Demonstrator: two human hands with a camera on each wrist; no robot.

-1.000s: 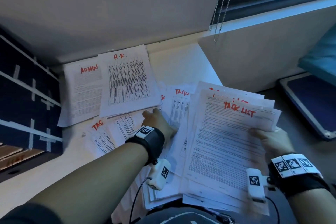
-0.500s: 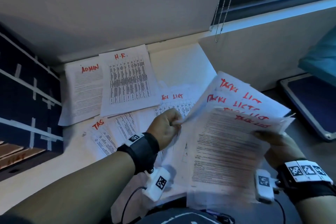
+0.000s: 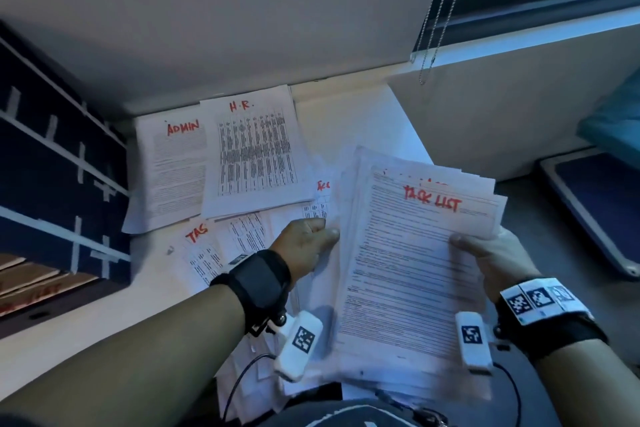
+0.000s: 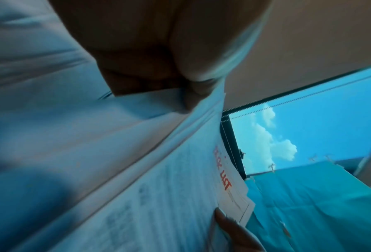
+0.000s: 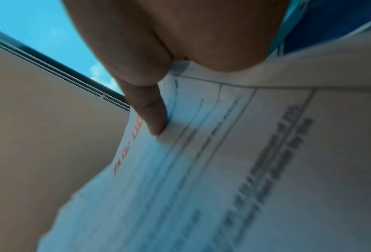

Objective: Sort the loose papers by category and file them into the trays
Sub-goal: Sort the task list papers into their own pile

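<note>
Both hands hold the TASK LIST stack over the desk.

The trays stand far left; ADMIN pile and H.R. pile lie between. The left hand pinches the TASK LIST stack, the right hand grips it. Its uneven sheets could slip and scatter.

Red handwriting "TASK LIST" heads the top sheet of the held stack, frame centre-right. "ADMIN" heads the left desk sheet; "H.R." heads the table sheet beside it. "TAS" shows on a half-covered sheet below.
</note>
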